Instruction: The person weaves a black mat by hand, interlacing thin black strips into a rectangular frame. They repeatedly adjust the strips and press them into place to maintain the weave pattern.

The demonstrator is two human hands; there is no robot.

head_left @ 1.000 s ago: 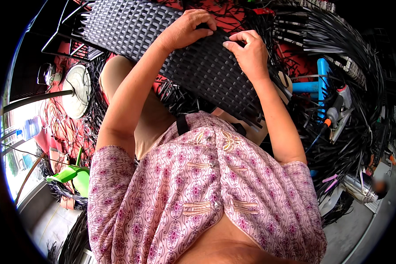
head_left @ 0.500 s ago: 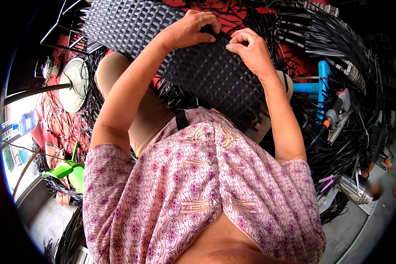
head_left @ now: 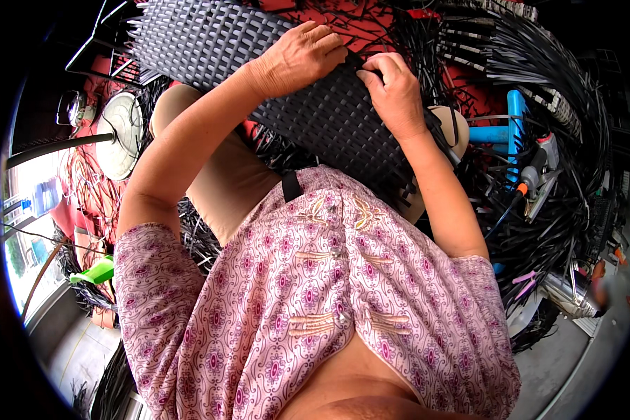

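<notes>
Across my lap lies a long dark panel [head_left: 343, 122] woven from flat black plastic strips, its far left part catching grey light. My left hand [head_left: 302, 61] rests over the panel's far edge, back upward and fingers curled. My right hand [head_left: 393, 91] is beside it, a small gap to the right, with thumb and fingers bent together at the same edge. Whatever lies in the fingers of either hand, perhaps a strip end, is hidden or too small to make out.
Bundles of loose black strips [head_left: 539, 63] lie along the right. Nearby are a blue frame [head_left: 516, 133], a grey corded tool [head_left: 537, 171] and a metal flask [head_left: 567, 297]. On the left are a round pale lid [head_left: 119, 143] and a green plastic piece [head_left: 94, 271].
My left hand has rolled over and its fingers have curled in, while its elbow has swung out to the left. The right hand has shifted slightly down, fingers more bent.
</notes>
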